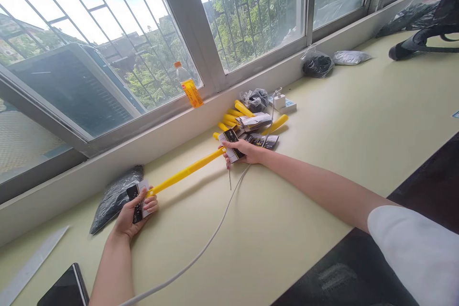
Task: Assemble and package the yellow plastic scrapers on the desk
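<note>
A long yellow stick, tapered along its length, is held level between my two hands above the pale table. My left hand is closed on its near end, together with a black-and-white printed card. At the far end my right hand closes around the stick and a second printed card. A thin metal rod sticks down below my right fingers; how it is held is hidden. Just behind my right hand lies a pile of yellow sticks with folded printed cards.
A grey cable crosses the table under my right arm toward a white charger. A black plastic-wrapped packet and a phone lie at left. An orange-capped bottle stands by the window. Bagged items sit farther right.
</note>
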Demonstrator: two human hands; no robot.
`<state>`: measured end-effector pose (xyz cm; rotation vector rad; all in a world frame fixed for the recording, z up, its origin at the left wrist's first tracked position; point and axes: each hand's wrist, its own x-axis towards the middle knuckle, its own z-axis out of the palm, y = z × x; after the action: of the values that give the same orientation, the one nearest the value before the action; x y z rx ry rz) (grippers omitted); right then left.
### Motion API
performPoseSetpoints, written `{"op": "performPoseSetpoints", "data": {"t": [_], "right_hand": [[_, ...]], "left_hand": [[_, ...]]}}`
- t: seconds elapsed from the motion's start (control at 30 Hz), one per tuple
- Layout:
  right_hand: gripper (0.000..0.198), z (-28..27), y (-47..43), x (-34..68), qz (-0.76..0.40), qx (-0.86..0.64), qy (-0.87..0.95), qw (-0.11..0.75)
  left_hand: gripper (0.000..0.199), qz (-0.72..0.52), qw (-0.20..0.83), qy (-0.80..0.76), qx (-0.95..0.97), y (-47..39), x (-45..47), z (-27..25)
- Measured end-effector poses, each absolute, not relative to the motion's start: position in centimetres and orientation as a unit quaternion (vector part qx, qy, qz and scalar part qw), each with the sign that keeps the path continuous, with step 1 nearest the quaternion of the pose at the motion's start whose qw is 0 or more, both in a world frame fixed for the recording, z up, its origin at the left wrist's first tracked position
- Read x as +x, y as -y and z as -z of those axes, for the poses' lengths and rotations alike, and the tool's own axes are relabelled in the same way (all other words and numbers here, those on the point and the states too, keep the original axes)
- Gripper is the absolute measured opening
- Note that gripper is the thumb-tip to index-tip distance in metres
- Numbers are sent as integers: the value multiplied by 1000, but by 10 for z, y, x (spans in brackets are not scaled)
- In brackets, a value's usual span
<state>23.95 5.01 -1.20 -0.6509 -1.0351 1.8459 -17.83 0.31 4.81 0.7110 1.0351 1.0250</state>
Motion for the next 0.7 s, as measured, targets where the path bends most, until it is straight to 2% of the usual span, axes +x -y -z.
{"op": "performPoseSetpoints", "data": {"t": [0.7], "right_hand": [[28,19,-60,240,-770,-254,378,446]], "left_hand": [[10,-475,678,-460,322,-3,-180,-47]]}}
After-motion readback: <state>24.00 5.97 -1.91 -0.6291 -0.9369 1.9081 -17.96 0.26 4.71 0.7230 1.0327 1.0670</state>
